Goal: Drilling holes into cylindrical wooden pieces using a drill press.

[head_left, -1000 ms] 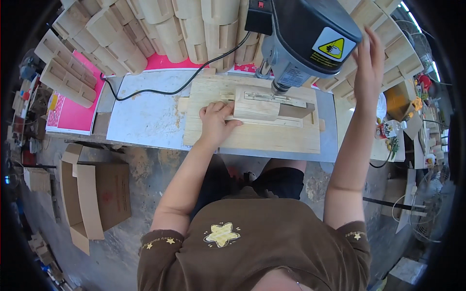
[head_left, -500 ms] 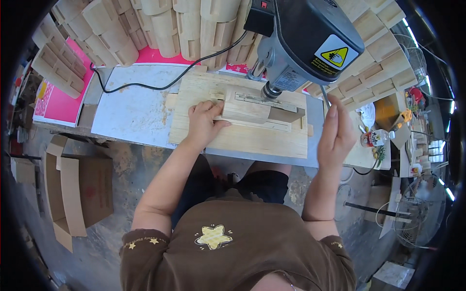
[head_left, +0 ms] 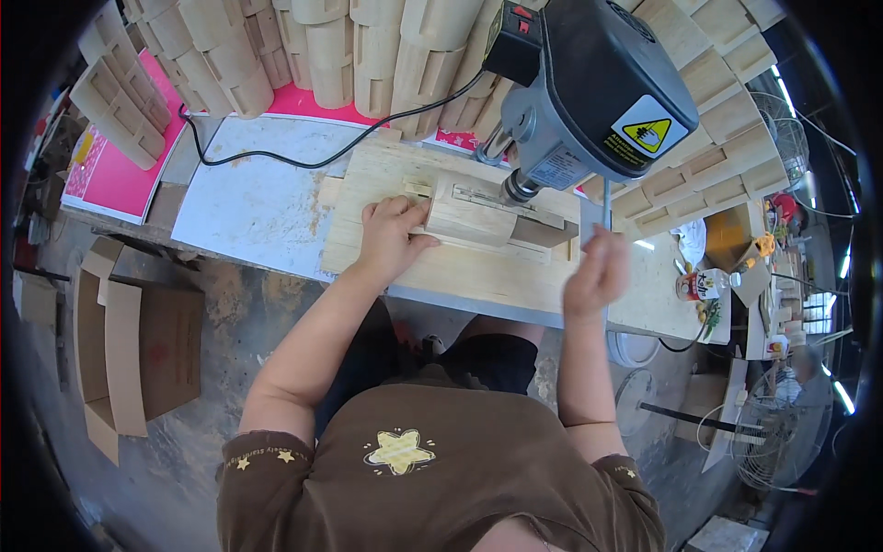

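Your left hand (head_left: 394, 236), thumb and fingers apart, touches the left end of the block (head_left: 471, 219), under the drill (head_left: 589, 83); your right hand (head_left: 596, 273) meets the lever (head_left: 607, 198), grip too blurred to tell.

hands (head_left: 394, 237) (head_left: 594, 276): 2 | drill press (head_left: 602, 64): 1 | workpiece (head_left: 471, 223): 1 (cylinders (head_left: 430, 28): partly hidden, uncounted)
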Demonstrator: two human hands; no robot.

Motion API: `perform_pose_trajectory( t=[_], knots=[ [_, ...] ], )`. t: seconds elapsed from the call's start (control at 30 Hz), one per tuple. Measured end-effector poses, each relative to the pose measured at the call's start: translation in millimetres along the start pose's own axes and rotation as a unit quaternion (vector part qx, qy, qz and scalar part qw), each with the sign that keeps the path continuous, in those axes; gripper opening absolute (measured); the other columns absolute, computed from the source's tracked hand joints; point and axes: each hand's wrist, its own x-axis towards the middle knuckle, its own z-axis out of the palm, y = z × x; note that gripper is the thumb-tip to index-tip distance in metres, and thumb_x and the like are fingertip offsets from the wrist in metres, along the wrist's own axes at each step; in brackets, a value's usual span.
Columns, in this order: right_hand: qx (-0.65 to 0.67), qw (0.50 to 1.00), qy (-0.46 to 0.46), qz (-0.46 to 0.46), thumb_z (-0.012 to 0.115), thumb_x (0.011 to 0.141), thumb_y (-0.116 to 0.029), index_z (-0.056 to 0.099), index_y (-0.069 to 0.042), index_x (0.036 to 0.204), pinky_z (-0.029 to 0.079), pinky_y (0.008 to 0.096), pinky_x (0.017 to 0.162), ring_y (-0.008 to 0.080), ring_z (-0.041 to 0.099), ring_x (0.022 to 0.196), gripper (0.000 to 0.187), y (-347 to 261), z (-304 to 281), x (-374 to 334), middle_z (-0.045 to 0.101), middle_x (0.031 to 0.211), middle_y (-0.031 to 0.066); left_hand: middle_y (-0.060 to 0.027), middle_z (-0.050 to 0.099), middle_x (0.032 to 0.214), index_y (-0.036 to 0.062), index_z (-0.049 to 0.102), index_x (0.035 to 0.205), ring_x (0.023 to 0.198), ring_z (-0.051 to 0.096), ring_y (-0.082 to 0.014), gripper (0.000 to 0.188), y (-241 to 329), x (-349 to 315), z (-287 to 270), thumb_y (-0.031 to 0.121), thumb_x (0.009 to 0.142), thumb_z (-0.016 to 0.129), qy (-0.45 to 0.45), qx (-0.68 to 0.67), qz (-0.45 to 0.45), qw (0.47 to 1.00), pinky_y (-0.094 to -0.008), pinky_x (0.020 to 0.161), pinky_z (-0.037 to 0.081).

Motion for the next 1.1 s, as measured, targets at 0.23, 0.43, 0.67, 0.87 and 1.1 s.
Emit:
perform_pose_trajectory(
  t=[0.23, 0.43, 0.67, 0.87, 1.1],
  knots=[
    [-0.085, 0.978, -0.076, 0.173, 0.052, 0.088, -0.026, 0.062, 0.001, 0.084, 0.043, 0.0313, 0.061, 0.0232, 0.052, 0.060, 0.029, -10.0, -4.7, 164.3, 0.058, 0.066, 0.0143, -0.0018, 0.057, 0.092, 0.0130, 0.064, 0.109, 0.096, 0.052, -0.0227, 0.054, 22.2, 0.6, 18.5, 0.025, 0.058, 0.079, -0.005, 0.018, -0.006, 1.000, -0.0408, 0.085, 0.029],
    [-0.087, 0.975, -0.126, 0.162, 0.049, 0.087, -0.037, 0.062, 0.000, 0.084, 0.044, 0.0360, 0.064, 0.0323, 0.054, 0.065, 0.039, 22.5, 1.3, 178.0, 0.059, 0.069, 0.0185, -0.0019, 0.057, 0.093, 0.0129, 0.063, 0.109, 0.096, 0.052, -0.0227, 0.053, 29.9, 3.0, 28.0, 0.027, 0.060, 0.079, -0.013, 0.000, -0.003, 1.000, -0.0411, 0.086, 0.028],
    [0.022, 0.978, -0.107, 0.179, 0.056, 0.086, -0.012, 0.058, 0.002, 0.074, 0.034, 0.0255, 0.049, 0.0102, 0.042, 0.051, 0.019, -41.0, -36.9, 107.2, 0.046, 0.056, 0.0056, -0.0031, 0.057, 0.093, 0.0127, 0.064, 0.109, 0.095, 0.052, -0.0231, 0.053, 27.1, 6.0, 24.6, 0.027, 0.061, 0.078, -0.022, 0.006, -0.005, 1.000, -0.0426, 0.087, 0.027],
    [0.049, 0.986, -0.023, 0.160, 0.055, 0.084, -0.004, 0.061, 0.002, 0.079, 0.037, 0.0268, 0.052, 0.0141, 0.046, 0.053, 0.010, -42.7, -20.8, 41.3, 0.052, 0.061, 0.0068, -0.0039, 0.058, 0.094, 0.0138, 0.063, 0.110, 0.097, 0.052, -0.0248, 0.052, 28.7, 5.3, 27.7, 0.030, 0.063, 0.077, -0.027, 0.006, -0.011, 1.000, -0.0440, 0.089, 0.027],
    [0.031, 0.998, 0.012, 0.046, 0.054, 0.079, 0.000, 0.061, 0.001, 0.091, 0.041, 0.0362, 0.067, 0.0272, 0.052, 0.069, 0.014, -4.6, 18.7, -21.4, 0.058, 0.078, 0.0120, -0.0040, 0.058, 0.093, 0.0154, 0.063, 0.109, 0.097, 0.052, -0.0258, 0.051, 29.2, 6.0, 27.2, 0.031, 0.062, 0.077, -0.029, 0.012, -0.005, 1.000, -0.0470, 0.092, 0.026]
  ],
)
